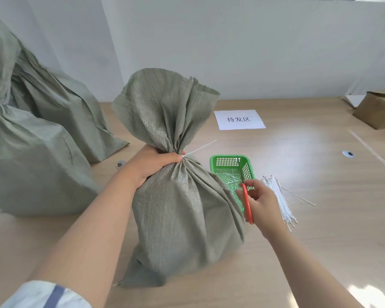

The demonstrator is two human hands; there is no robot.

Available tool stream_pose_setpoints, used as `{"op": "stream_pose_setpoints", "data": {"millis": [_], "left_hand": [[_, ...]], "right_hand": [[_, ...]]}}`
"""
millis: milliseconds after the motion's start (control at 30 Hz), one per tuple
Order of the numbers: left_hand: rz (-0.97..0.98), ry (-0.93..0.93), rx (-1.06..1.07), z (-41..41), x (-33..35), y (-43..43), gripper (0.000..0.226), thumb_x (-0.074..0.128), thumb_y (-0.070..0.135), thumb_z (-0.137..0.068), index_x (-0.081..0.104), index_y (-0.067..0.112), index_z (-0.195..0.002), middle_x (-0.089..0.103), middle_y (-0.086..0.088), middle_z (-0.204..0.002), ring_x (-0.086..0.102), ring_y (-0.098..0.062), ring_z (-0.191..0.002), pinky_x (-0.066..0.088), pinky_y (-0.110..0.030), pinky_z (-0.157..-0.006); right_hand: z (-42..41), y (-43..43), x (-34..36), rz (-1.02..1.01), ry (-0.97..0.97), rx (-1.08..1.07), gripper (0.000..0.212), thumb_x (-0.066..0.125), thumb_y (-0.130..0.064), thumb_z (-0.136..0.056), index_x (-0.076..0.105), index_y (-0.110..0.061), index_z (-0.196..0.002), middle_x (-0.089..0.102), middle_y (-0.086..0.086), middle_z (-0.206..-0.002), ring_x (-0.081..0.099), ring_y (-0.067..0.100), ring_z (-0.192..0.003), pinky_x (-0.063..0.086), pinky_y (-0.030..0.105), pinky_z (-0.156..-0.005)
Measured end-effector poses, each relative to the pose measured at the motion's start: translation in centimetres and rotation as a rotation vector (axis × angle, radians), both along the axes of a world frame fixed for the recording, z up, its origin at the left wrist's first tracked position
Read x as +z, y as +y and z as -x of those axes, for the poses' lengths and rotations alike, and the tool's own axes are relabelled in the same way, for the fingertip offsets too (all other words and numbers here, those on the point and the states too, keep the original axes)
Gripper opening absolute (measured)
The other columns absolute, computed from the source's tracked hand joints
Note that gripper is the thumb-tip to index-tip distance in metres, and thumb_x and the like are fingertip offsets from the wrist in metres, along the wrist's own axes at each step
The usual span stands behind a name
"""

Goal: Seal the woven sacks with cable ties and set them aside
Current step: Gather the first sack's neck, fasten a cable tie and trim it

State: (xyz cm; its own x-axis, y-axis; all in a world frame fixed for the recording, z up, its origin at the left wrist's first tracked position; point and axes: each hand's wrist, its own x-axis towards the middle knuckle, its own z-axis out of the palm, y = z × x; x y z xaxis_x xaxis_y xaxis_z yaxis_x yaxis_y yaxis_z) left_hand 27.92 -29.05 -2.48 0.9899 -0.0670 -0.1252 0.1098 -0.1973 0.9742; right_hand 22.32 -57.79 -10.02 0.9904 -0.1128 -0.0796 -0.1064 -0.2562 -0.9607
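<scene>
A grey-green woven sack [182, 218] stands upright in the middle of the table, its neck gathered. My left hand [151, 165] grips that neck. A white cable tie [199, 148] is cinched round the neck, its long tail sticking out to the upper right. My right hand [262, 203] holds orange-handled scissors [246, 196] just right of the sack, blades pointing up over the green basket. A bundle of white cable ties [278, 201] lies on the table beside my right hand.
A green plastic basket [246, 161] with cut tie ends sits behind the scissors. Two larger woven sacks [38, 138] stand at the left. A white paper sign [239, 119] lies at the back; a brown cardboard box [378, 112] sits far right.
</scene>
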Motion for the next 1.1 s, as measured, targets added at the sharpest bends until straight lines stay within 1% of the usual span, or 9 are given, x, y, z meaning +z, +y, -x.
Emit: {"op": "stream_pose_setpoints", "data": {"millis": [67,100,167,233,467,533,633,733,1100], "left_hand": [[0.006,-0.009,0.011,0.1,0.1,-0.1,0.023,0.077,0.007,-0.085,0.079,0.016,-0.105,0.080,0.006,-0.102,0.072,-0.002,-0.097,0.051,-0.017,-0.086],[0.012,-0.012,0.015,0.1,0.1,-0.1,0.024,0.079,0.009,-0.084,0.079,0.017,-0.106,0.080,0.006,-0.103,0.072,-0.003,-0.099,0.052,-0.020,-0.087],[0.029,-0.020,0.016,0.1,0.2,-0.1,0.031,0.084,0.015,-0.077,0.078,0.017,-0.107,0.080,0.006,-0.104,0.072,-0.007,-0.103,0.053,-0.023,-0.091],[0.038,-0.017,0.012,0.0,0.0,0.0,0.042,0.083,0.022,-0.070,0.077,0.015,-0.111,0.080,0.004,-0.106,0.073,-0.010,-0.105,0.054,-0.025,-0.092],[0.014,-0.015,0.034,-0.4,-0.4,0.4,0.034,0.080,0.010,-0.084,0.073,0.015,-0.116,0.078,0.003,-0.107,0.073,-0.010,-0.102,0.055,-0.031,-0.093],[0.008,-0.022,0.031,-0.4,-0.4,0.3,0.033,0.080,0.010,-0.084,0.073,0.017,-0.115,0.078,0.004,-0.107,0.073,-0.008,-0.102,0.054,-0.030,-0.092],[0.007,-0.031,0.024,-0.2,-0.3,0.3,0.045,0.084,0.021,-0.075,0.073,0.018,-0.118,0.078,0.003,-0.112,0.072,-0.013,-0.109,0.053,-0.039,-0.101],[0.004,-0.036,0.019,-0.2,-0.3,0.4,0.050,0.083,0.028,-0.069,0.074,0.019,-0.118,0.078,0.003,-0.113,0.071,-0.014,-0.111,0.052,-0.044,-0.104],[0.035,-0.047,0.048,-0.6,-0.5,0.3,0.044,0.083,0.024,-0.065,0.074,0.020,-0.108,0.079,0.003,-0.106,0.073,-0.014,-0.104,0.055,-0.040,-0.101]], "right_hand": [[-0.2,1.4,2.1,-0.045,0.006,0.057,0.019,0.076,-0.043,-0.074,0.068,-0.034,-0.088,0.054,0.010,-0.060,0.045,0.022,-0.048,0.036,0.031,-0.047],[-0.3,2.0,3.0,-0.064,0.008,0.090,0.020,0.076,-0.043,-0.074,0.069,-0.031,-0.088,0.052,0.010,-0.060,0.043,0.021,-0.047,0.036,0.030,-0.046],[-0.3,3.1,4.5,-0.118,0.034,0.159,0.011,0.075,-0.030,-0.085,0.068,-0.023,-0.091,0.050,0.012,-0.060,0.043,0.020,-0.041,0.038,0.025,-0.041],[-0.1,3.8,5.8,-0.160,0.078,0.231,0.011,0.072,-0.022,-0.091,0.066,-0.014,-0.093,0.049,0.014,-0.060,0.043,0.020,-0.039,0.037,0.022,-0.038],[0.8,5.4,8.5,-0.130,0.175,0.414,0.019,0.070,-0.031,-0.093,0.064,-0.016,-0.082,0.051,0.014,-0.060,0.046,0.022,-0.040,0.040,0.025,-0.040],[0.6,6.1,8.7,-0.109,0.189,0.432,0.019,0.069,-0.031,-0.093,0.064,-0.016,-0.083,0.051,0.012,-0.058,0.046,0.021,-0.039,0.041,0.026,-0.039],[0.4,7.1,8.7,-0.099,0.187,0.424,0.023,0.069,-0.034,-0.093,0.064,-0.012,-0.089,0.051,0.013,-0.060,0.047,0.021,-0.038,0.040,0.026,-0.039],[0.1,7.8,8.4,-0.093,0.170,0.411,0.024,0.069,-0.036,-0.092,0.065,-0.012,-0.090,0.053,0.013,-0.061,0.048,0.022,-0.039,0.040,0.027,-0.039],[0.4,9.3,7.6,-0.128,0.157,0.382,0.024,0.067,-0.035,-0.094,0.063,-0.011,-0.095,0.051,0.016,-0.061,0.050,0.022,-0.037,0.039,0.025,-0.037]]}}
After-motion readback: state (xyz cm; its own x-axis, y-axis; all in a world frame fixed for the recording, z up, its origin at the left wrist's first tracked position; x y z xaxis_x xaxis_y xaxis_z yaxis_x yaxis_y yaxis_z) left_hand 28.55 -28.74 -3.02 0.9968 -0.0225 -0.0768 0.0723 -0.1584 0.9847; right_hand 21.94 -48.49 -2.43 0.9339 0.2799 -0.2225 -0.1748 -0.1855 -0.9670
